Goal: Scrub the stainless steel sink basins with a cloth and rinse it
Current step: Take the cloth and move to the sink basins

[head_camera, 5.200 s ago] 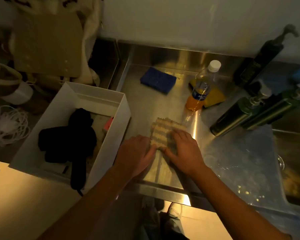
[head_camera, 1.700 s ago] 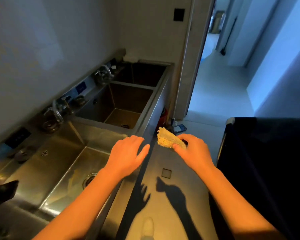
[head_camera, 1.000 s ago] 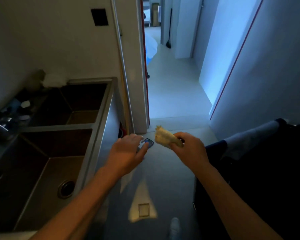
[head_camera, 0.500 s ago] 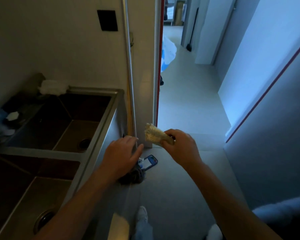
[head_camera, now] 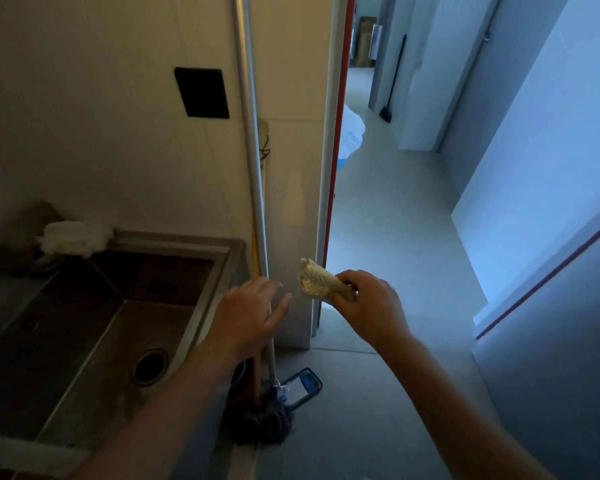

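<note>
A folded yellowish cloth [head_camera: 314, 278] sticks out to the left of my right hand [head_camera: 371, 306], which is shut on it in the air beside the wall corner. My left hand [head_camera: 250, 317] hovers open with fingers spread, just right of the sink's end rim and in front of a mop handle. The stainless steel sink basin [head_camera: 94, 341] lies at lower left, with a round drain [head_camera: 149, 367] in its floor. It looks dry and dim.
A mop [head_camera: 262, 420] leans in the corner, its metal handle [head_camera: 250, 150] running up the wall. A blue dustpan-like object [head_camera: 303, 386] lies on the floor. White cloth [head_camera: 75, 235] sits on the sink's back ledge. A doorway opens to a corridor on the right.
The view has advanced along the sinks to the last basin by the doorway. Both hands stay raised, the right still holding the cloth; the left is now close to the mop handle.
</note>
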